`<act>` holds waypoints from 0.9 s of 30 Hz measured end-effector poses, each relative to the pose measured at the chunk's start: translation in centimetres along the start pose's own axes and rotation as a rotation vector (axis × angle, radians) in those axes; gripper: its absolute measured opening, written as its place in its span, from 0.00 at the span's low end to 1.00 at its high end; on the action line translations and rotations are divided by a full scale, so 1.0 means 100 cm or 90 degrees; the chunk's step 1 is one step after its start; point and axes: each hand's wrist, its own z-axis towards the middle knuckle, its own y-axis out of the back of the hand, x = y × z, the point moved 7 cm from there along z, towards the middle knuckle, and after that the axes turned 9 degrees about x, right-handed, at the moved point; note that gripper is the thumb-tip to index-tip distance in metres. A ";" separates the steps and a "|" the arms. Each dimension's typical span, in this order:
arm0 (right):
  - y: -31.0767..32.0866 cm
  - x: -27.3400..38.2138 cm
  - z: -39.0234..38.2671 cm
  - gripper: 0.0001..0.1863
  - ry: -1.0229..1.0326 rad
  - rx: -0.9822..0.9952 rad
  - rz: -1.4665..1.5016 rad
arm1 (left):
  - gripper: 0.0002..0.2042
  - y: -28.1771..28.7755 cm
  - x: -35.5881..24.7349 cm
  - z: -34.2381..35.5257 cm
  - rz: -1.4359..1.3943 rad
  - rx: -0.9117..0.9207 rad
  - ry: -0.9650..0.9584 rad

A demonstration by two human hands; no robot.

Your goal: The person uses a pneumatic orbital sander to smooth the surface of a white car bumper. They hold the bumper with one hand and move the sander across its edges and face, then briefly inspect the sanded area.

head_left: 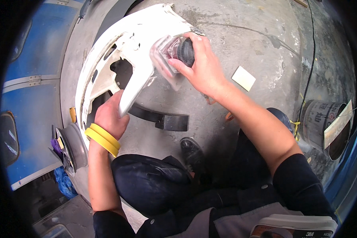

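A white car body panel (139,27), like a bumper, with cut-outs and scuffed edges, stands tilted at upper left. My left hand (110,113) is closed round its lower arm, and yellow rings (103,139) circle that wrist. My right hand (198,65) is closed on a power sander (185,51) with a dark round top and clear plastic parts, held at the panel’s right section; its pad is smeared by motion, so contact is unclear. A curved black strip (172,122) lies on the floor below the panel.
Blue metal doors (35,115) border the left, beside a wheel rim (71,148) and blue plastic (65,184). A pale square sheet (243,78) lies on the concrete floor (258,43). A metal bucket (317,121) with a flat stick stands right. My knees and shoe are below.
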 end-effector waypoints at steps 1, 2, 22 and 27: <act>0.001 0.003 0.001 0.40 0.031 -0.014 -0.027 | 0.28 0.000 0.001 0.001 0.011 0.004 0.015; -0.001 0.004 0.000 0.40 0.035 -0.014 -0.049 | 0.28 0.001 0.001 0.001 0.003 0.010 0.021; -0.020 0.064 -0.065 0.38 0.326 0.004 -0.034 | 0.31 0.001 0.007 -0.007 -0.055 0.018 0.002; -0.032 0.058 -0.070 0.38 0.298 0.041 -0.022 | 0.31 0.003 0.009 -0.007 -0.044 0.013 -0.010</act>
